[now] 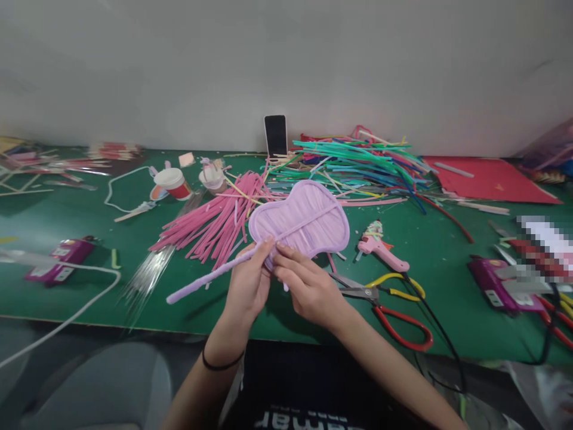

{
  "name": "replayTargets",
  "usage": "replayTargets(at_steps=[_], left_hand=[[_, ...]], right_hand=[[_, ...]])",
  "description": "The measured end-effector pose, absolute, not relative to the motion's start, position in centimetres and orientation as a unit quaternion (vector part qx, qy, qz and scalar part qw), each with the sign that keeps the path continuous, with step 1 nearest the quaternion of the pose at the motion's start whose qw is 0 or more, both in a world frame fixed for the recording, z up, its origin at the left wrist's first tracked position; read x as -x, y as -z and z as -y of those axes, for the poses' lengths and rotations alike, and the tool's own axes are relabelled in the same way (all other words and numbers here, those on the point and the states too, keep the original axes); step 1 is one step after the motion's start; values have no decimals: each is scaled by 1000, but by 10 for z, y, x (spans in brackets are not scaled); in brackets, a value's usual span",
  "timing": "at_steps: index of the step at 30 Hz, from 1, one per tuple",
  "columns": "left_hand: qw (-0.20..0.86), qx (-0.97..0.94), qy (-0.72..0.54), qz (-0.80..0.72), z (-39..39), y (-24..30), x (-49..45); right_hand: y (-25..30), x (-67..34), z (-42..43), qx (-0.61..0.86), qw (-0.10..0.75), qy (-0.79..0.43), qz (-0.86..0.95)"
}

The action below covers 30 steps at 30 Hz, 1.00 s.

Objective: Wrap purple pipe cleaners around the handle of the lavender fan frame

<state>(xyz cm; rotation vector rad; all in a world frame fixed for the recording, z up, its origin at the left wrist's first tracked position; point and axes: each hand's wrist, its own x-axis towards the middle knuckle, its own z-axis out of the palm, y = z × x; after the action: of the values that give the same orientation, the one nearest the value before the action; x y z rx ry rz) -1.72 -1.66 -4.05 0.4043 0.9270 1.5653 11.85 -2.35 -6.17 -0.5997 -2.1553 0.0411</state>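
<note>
A lilac pipe-cleaner fan [308,218] with a wavy rounded outline is held up over the table's front part. Its long lilac handle [210,276] slants down to the left. My left hand [250,280] pinches the fan where the handle meets the body. Close beside it, the fingers of my right hand [308,283] are closed on the lower edge of the same fan. The fingertips of both hands nearly meet, and what lies between them is partly hidden.
Pink pipe cleaners [215,221] lie left of centre, green and blue ones [358,161] behind. A pink glue gun [382,251] and red-and-yellow-handled scissors [380,295] lie to the right. A phone [276,136] leans on the wall. Paper cups [174,184] stand at left, red sheets [492,179] at right.
</note>
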Motion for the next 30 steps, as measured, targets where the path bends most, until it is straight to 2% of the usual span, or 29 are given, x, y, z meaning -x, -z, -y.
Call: replayTargets(at_steps=[3, 7, 9, 12, 15, 18, 20, 26, 30], left_hand=[[571, -156, -702, -396, 14, 40, 19], [593, -180, -689, -376, 12, 35, 20], [614, -207, -677, -350, 12, 30, 19], [628, -219, -681, -306, 14, 24, 18], [638, -216, -684, -280, 16, 19, 16], [657, -188, -668, -295, 16, 16, 15], [659, -161, -664, -314, 14, 14, 15], [672, -114, -654, -328, 17, 8, 9], [669, -102, -665, -317, 21, 6, 5]], right_hand=[[57, -121, 24, 232, 440, -22, 867], [43, -123, 32, 275, 500, -82, 817], [31, -125, 38, 305, 517, -176, 780], [16, -129, 44, 340, 468, -351, 737], [14, -133, 38, 383, 446, -525, 615], [16, -136, 24, 383, 434, -634, 513], [13, -137, 14, 378, 439, -632, 515], [0, -123, 3, 383, 546, -457, 588], [0, -110, 4, 376, 587, -432, 573]])
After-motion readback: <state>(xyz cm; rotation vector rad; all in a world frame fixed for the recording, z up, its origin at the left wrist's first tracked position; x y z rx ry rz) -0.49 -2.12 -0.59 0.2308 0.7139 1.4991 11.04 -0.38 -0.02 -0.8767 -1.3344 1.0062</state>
